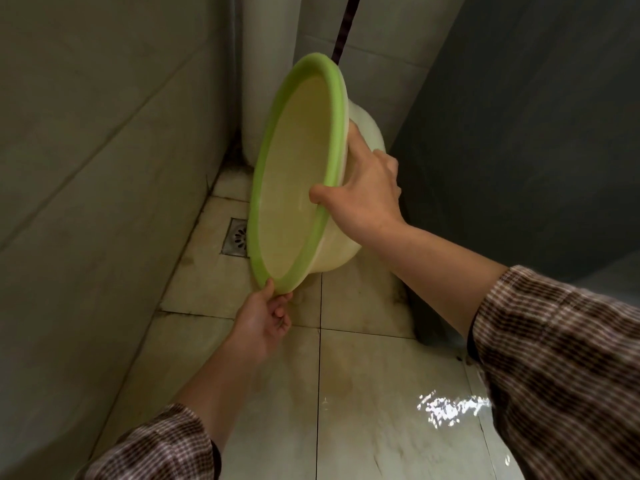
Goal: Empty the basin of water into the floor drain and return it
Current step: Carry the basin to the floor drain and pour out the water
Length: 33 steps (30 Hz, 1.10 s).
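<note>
The tiled floor spreads below both grips and shines wet, with a bright patch of standing water well behind the right grip, toward the person. The walls meet in a corner beyond the basin, where a pale round pipe stands.

The basin, cream with a green rim, hangs between the two grips, tipped nearly on edge with its mouth facing left. No water shows inside it, so the pour looks finished or nearly so. The right hand clamps the upper rim, thumb inside, fingers wrapped over the outer wall. The left hand pinches the lowest part of the rim, thumb on top, fingers curled beneath.

The floor drain sits just beyond the left grip, partly hidden by the rim.

Risks, as a judgement: a wet rim could slide out of the light left pinch, and the slick tiles could take a foot when the person turns to carry the basin back.
</note>
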### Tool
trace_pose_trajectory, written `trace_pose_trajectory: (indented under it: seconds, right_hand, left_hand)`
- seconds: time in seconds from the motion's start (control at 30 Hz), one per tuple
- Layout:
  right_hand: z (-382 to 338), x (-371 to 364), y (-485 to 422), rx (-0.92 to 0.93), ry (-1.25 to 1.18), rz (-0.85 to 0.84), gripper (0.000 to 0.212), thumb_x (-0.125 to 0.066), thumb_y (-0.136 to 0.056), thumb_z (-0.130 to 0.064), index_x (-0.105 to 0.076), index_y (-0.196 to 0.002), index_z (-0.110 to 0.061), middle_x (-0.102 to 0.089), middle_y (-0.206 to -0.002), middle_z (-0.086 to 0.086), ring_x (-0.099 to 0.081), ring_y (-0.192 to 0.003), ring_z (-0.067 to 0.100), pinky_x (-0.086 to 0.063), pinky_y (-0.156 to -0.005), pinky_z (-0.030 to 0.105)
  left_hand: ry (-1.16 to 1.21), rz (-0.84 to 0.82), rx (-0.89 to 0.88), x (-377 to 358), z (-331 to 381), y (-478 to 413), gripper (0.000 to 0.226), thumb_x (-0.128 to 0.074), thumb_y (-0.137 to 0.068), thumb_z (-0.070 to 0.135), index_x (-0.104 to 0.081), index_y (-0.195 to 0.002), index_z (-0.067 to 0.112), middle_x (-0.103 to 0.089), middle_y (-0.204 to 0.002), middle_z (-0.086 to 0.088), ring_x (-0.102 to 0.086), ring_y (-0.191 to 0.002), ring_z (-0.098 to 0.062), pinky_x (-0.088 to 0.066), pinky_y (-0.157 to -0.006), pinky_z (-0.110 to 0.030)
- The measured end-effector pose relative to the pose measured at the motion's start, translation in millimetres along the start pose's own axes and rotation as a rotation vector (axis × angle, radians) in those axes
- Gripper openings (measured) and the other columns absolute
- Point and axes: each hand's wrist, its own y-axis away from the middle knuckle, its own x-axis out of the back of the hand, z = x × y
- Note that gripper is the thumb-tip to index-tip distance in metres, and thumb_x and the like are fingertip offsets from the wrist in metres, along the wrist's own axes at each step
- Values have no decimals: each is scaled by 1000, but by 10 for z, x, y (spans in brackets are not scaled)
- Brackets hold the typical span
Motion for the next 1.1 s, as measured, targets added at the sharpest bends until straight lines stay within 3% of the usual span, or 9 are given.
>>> trace_pose_trajectory:
  seconds: [0.23, 0.53, 0.8, 0.9, 1.1]
  right_hand:
    - [-61, -63, 9, 73, 32, -17, 94, -74, -67, -27, -21, -144, -37, -36, -144, -1, -13, -137, 23, -19, -105, 49]
    - [-85, -65, -7, 135, 108, -13, 93, -71, -69, -34, -18, -146, -35, -33, -149, -6, -13, -137, 23, -20, -108, 52]
    - [-63, -54, 50, 193, 176, -3, 93, -70, -72, -34, -15, -147, -33, -22, -156, -3, -8, -139, 21, -13, -107, 44]
    - [-66, -52, 75, 222, 201, -20, 93, -69, -72, -36, -14, -147, -34, -19, -157, -2, -7, -140, 21, -13, -106, 43]
    - [-60, -65, 125, 249, 216, -27, 90, -67, -71, -36, -17, -147, -36, -18, -157, -2, -6, -140, 21, -13, -106, 41]
  left_hand:
    - [7, 1, 15, -13, -14, -49, 18, -48, -95, 29, -56, -90, 13, -60, -80, -3, -29, -53, -10, -33, -57, -23]
    - [27, -22, 23, -51, -45, -64, 17, -47, -94, 26, -58, -88, 15, -57, -78, -2, -32, -55, -8, -31, -56, -22]
    - [2, -71, 67, -109, -144, -43, 17, -49, -90, 23, -62, -89, 13, -59, -65, 0, -33, -34, -6, -31, -50, -22]
    - [-21, -91, 93, -121, -187, -22, 15, -49, -88, 22, -59, -82, 13, -60, -52, 2, -32, -33, -6, -31, -47, -22]
    - [-70, -130, 145, -148, -251, 48, 13, -50, -86, 23, -56, -79, 13, -58, -53, 1, -29, -34, -7, -30, -43, -21]
